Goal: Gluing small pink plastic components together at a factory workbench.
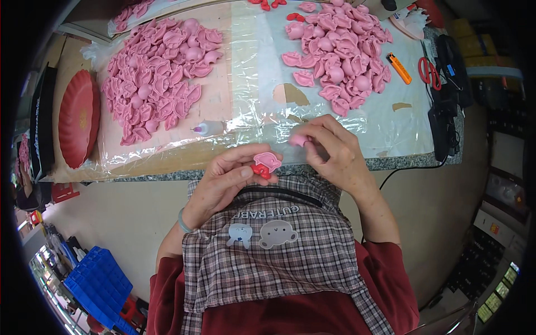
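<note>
Just over the table's front edge, my left hand (226,177) is closed on a pink moulded plastic piece (268,161) with a raised rim. A small red plastic piece (261,171) is pinched under it by the same fingers. To its right, my right hand (339,149) pinches a smaller pink piece (300,139), slightly blurred, a short gap away from the left hand's pieces. A small translucent bottle (211,129) with a purple tip lies on the table beyond my left hand.
A big heap of pink pieces (162,84) covers the table's left; another heap (343,56) stands back right. A red scalloped tray (79,120) is at far left. An orange box cutter (399,68) and red-handled scissors (429,73) lie at right. A black cable (410,168) hangs over the front edge.
</note>
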`<action>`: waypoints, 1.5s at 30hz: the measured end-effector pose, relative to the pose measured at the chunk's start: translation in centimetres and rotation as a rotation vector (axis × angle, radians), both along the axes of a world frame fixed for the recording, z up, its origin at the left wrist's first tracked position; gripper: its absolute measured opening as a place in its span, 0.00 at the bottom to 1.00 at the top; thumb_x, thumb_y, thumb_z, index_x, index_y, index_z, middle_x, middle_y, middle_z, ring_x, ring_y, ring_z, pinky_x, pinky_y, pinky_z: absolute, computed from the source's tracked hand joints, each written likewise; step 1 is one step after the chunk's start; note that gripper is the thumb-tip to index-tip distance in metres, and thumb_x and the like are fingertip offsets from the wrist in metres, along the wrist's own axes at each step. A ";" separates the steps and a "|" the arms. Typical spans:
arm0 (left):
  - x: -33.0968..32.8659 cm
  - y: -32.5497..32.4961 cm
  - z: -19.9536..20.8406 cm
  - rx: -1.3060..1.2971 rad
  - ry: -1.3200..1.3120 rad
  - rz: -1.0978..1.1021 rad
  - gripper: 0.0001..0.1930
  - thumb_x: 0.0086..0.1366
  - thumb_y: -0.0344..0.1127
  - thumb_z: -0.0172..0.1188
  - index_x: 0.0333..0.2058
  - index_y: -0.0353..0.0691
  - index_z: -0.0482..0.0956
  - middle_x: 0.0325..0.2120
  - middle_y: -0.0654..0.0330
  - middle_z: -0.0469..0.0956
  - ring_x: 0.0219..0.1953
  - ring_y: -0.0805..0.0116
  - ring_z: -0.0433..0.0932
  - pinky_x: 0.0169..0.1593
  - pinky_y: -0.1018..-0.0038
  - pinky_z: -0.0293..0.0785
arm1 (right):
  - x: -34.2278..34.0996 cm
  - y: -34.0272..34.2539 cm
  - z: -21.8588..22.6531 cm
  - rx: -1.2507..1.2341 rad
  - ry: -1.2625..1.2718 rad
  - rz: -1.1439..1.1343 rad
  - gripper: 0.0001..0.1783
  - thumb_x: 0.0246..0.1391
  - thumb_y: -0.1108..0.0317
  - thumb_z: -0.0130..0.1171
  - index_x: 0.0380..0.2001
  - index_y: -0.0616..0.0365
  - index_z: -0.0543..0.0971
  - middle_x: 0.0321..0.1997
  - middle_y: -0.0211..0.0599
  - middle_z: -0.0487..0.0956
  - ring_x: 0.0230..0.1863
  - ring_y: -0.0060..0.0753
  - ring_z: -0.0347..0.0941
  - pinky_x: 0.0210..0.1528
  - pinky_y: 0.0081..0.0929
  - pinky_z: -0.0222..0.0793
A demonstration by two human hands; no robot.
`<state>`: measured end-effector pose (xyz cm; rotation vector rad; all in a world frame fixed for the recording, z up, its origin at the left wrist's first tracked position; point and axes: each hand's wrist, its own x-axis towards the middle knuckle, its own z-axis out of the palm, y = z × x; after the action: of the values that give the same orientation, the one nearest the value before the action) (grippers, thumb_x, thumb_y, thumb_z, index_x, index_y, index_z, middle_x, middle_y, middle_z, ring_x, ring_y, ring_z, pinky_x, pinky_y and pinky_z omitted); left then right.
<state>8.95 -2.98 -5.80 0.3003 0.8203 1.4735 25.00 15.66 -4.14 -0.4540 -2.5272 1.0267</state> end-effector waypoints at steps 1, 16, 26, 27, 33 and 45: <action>0.0 0.1 0.1 0.004 0.001 0.000 0.24 0.64 0.36 0.58 0.57 0.32 0.68 0.51 0.42 0.72 0.42 0.59 0.80 0.47 0.71 0.77 | 0.0 0.0 -0.1 0.004 0.001 0.000 0.17 0.39 0.83 0.61 0.37 0.59 0.78 0.36 0.38 0.75 0.34 0.38 0.76 0.32 0.30 0.75; 0.2 0.7 0.5 0.007 0.019 -0.009 0.25 0.65 0.37 0.57 0.57 0.32 0.67 0.52 0.42 0.73 0.43 0.61 0.79 0.48 0.70 0.77 | -0.1 -1.3 -1.2 0.333 0.012 0.084 0.21 0.36 0.80 0.61 0.40 0.54 0.79 0.37 0.33 0.74 0.34 0.36 0.75 0.33 0.29 0.74; 0.2 0.7 0.4 -0.005 0.008 -0.003 0.25 0.65 0.36 0.57 0.58 0.32 0.66 0.52 0.43 0.73 0.44 0.60 0.79 0.48 0.71 0.77 | -0.7 -1.7 -1.0 0.320 0.036 0.087 0.26 0.34 0.82 0.59 0.43 0.56 0.79 0.39 0.37 0.74 0.38 0.38 0.76 0.37 0.33 0.76; 0.2 0.8 0.4 0.002 0.010 -0.003 0.25 0.65 0.36 0.57 0.58 0.32 0.66 0.52 0.43 0.73 0.44 0.60 0.79 0.48 0.71 0.77 | -0.7 -1.6 -1.1 0.318 0.040 0.095 0.26 0.33 0.83 0.58 0.43 0.56 0.79 0.39 0.37 0.75 0.38 0.39 0.76 0.36 0.32 0.76; 0.1 0.6 0.4 0.011 -0.027 0.013 0.24 0.65 0.35 0.57 0.58 0.34 0.67 0.52 0.43 0.73 0.43 0.60 0.79 0.48 0.71 0.77 | 0.2 -1.1 -0.5 0.254 0.119 0.105 0.22 0.34 0.79 0.62 0.40 0.59 0.79 0.39 0.39 0.75 0.37 0.40 0.76 0.36 0.32 0.75; -0.1 -0.1 -0.5 0.067 -0.078 0.042 0.24 0.64 0.35 0.57 0.58 0.33 0.67 0.52 0.43 0.72 0.43 0.61 0.79 0.50 0.68 0.76 | -1.0 -2.2 -0.3 0.178 0.076 0.198 0.17 0.40 0.73 0.67 0.38 0.61 0.76 0.37 0.38 0.74 0.35 0.40 0.75 0.35 0.32 0.73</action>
<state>8.87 -3.10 -6.28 0.2757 0.7190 1.5447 23.96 13.45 -4.49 -0.1143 -2.6046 0.8564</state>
